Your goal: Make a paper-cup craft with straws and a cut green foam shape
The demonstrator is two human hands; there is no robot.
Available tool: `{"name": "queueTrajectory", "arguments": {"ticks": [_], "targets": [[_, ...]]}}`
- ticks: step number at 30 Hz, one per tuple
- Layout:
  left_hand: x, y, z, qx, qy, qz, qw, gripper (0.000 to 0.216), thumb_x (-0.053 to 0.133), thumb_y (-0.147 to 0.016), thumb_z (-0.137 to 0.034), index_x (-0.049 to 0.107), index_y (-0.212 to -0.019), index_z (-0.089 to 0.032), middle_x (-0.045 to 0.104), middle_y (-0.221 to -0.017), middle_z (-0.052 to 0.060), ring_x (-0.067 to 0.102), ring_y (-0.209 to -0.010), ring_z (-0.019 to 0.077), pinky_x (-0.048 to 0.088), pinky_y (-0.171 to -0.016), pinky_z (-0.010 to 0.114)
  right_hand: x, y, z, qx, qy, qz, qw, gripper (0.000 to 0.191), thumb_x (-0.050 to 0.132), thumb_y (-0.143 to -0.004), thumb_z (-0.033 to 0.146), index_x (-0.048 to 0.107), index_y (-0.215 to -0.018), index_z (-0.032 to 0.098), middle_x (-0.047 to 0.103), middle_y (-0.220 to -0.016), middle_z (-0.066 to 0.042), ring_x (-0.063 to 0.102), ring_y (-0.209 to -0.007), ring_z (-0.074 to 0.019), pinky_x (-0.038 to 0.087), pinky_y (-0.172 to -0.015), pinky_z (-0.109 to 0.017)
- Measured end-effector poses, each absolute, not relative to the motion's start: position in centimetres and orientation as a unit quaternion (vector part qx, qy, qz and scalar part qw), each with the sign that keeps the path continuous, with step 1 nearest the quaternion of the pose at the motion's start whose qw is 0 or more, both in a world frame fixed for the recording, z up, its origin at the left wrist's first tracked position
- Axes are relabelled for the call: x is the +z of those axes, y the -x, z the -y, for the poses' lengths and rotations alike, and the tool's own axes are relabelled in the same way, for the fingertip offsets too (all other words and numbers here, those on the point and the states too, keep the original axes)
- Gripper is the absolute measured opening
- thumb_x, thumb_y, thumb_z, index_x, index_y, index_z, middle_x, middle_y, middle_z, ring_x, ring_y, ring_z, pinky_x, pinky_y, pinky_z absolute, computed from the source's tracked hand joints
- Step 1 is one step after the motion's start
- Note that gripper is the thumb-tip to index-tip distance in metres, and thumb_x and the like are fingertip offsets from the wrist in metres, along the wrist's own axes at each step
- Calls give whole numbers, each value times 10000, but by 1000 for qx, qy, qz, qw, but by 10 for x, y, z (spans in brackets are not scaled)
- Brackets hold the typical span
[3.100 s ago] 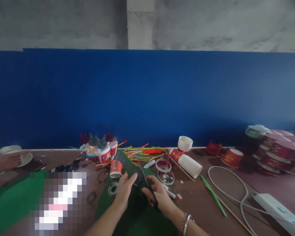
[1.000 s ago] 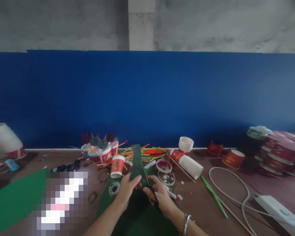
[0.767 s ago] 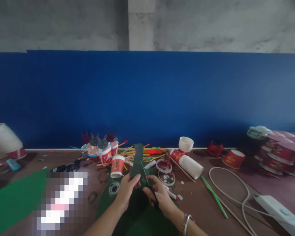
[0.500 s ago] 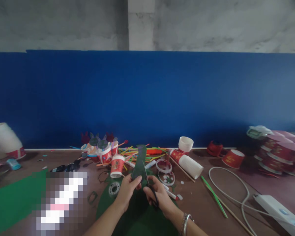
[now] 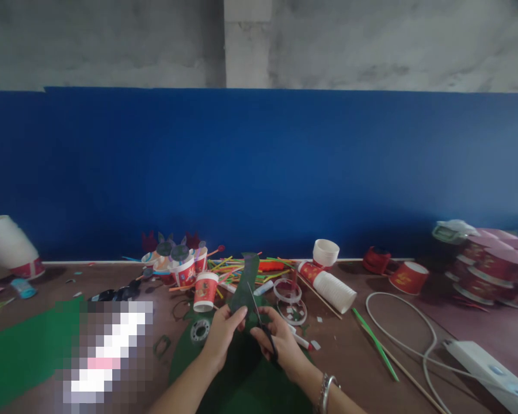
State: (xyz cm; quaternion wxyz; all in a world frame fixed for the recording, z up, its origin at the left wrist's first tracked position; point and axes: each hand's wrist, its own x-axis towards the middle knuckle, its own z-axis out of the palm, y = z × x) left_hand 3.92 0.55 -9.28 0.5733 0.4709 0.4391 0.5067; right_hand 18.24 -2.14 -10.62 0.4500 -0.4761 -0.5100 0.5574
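My left hand (image 5: 225, 332) pinches a dark green strip of paper or felt (image 5: 247, 282) by its lower end, and the strip stands up away from me. In my right hand (image 5: 282, 342) is a pair of scissors (image 5: 263, 328) with black handles. Their blades point up and lie along the strip's right edge; whether they bite into it I cannot tell. Beneath both hands lies a larger dark green sheet (image 5: 250, 385). A roll of tape (image 5: 201, 330) lies beside my left wrist, and a marker (image 5: 302, 340) lies by my right hand.
Behind my hands lie several coloured sticks (image 5: 228, 265) and a red paper cup (image 5: 206, 292). Stacked cups (image 5: 334, 292) and tape rings (image 5: 291, 310) are to the right. A power strip (image 5: 487, 368) with a looped cable sits at far right. A green sheet (image 5: 30, 351) lies left.
The green strip has tilted slightly to the right at its top, and the scissors have turned a little, their tips leaning further left. Both hands stay nearly in place.
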Motion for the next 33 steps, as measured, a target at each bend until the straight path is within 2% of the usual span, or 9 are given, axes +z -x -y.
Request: {"name": "queueTrajectory", "arguments": {"ticks": [9, 16, 23, 29, 33], "targets": [[-95, -37, -7, 486, -495, -449, 563, 379, 651, -699, -465, 474, -536, -172, 445, -485, -50, 378, -505, 99, 288, -528, 230, -100, -183, 24, 579, 474, 498, 438, 585, 715, -662, 471, 438, -1090, 185, 517, -506, 93, 436, -394, -62, 323, -366, -153], [-90, -35, -6, 475, -496, -459, 564, 361, 664, -666, -465, 495, -549, -168, 442, -482, -53, 373, -493, 98, 275, -520, 230, -99, -185, 22, 577, 467, 505, 440, 611, 712, -651, 519, 436, -1072, 173, 458, -458, 116, 368, -360, -48, 273, -336, -150], [-88, -36, -6, 495, -482, -448, 568, 387, 665, -672, -496, 489, -557, -171, 432, -462, -65, 369, -470, 87, 271, -496, 217, -101, -186, 21, 572, 478, 508, 431, 598, 717, -651, 515, 438, -1058, 177, 462, -447, 116, 358, -338, -47, 272, -322, -151], [-89, -37, -7, 490, -475, -444, 581, 375, 649, -687, -518, 549, -642, -159, 546, -522, -27, 480, -493, 111, 350, -497, 221, -100, -185, 22, 576, 486, 500, 427, 589, 712, -662, 478, 436, -1084, 175, 486, -473, 109, 401, -359, -58, 302, -332, -153], [-91, -35, -8, 470, -489, -457, 575, 360, 650, -692, -498, 559, -637, -154, 526, -499, -35, 458, -470, 95, 340, -483, 212, -96, -186, 23, 574, 491, 497, 427, 583, 703, -667, 464, 440, -1098, 173, 503, -492, 101, 419, -379, -60, 307, -346, -151]]}}
